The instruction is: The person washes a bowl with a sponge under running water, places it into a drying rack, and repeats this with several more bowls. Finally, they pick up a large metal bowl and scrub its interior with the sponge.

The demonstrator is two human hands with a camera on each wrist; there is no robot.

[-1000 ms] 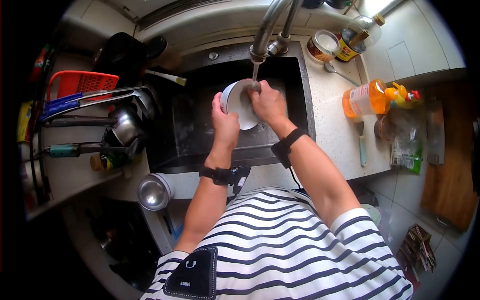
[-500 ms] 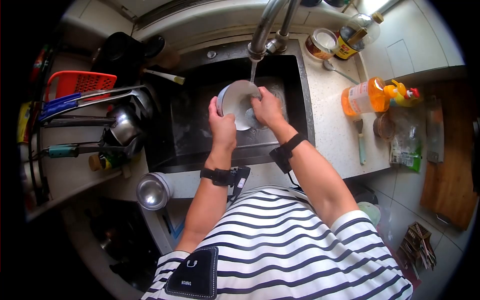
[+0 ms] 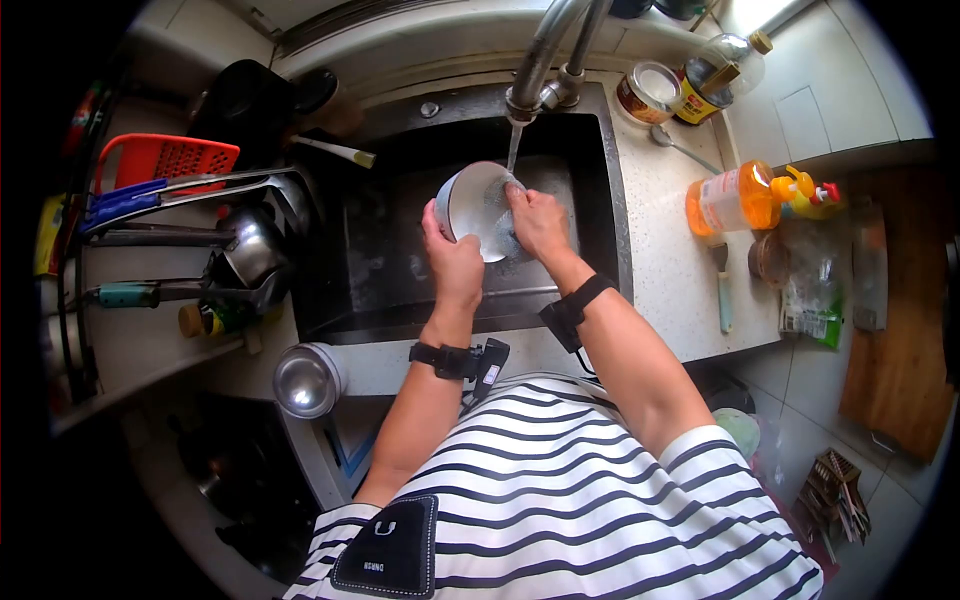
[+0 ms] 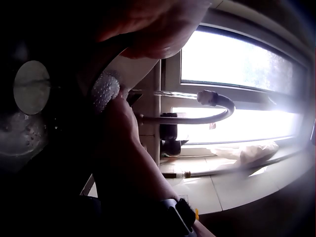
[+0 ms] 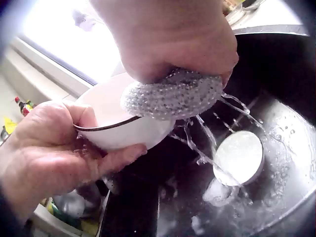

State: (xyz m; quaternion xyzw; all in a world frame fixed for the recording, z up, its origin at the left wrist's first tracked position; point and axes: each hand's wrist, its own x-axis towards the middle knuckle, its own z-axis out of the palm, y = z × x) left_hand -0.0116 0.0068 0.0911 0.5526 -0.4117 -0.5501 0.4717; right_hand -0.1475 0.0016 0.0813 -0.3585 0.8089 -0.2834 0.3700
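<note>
A white bowl with a dark rim [image 3: 472,208] is tilted over the sink under the tap's stream. My left hand [image 3: 456,262] grips its left side, thumb at the rim and fingers beneath the wall, as the right wrist view shows. My right hand [image 3: 541,223] holds a grey, nubby scouring sponge [image 5: 173,96] against the bowl's right edge. Water runs off the sponge and drips into the sink. In the left wrist view the sponge [image 4: 105,92] shows below the bowl's white wall, and much of the left hand is dark.
Water flows from the metal tap [image 3: 524,92] into the black sink [image 3: 380,270]. A round white piece [image 5: 239,158] lies on the sink floor. Ladles, pots and a red basket [image 3: 175,165] crowd the left counter; a bottle of orange soap [image 3: 735,197] lies on the right.
My right hand has shifted from inside the bowl to its right edge, where the sponge now shows. The bowl has turned slightly, with the left hand still gripping it.
</note>
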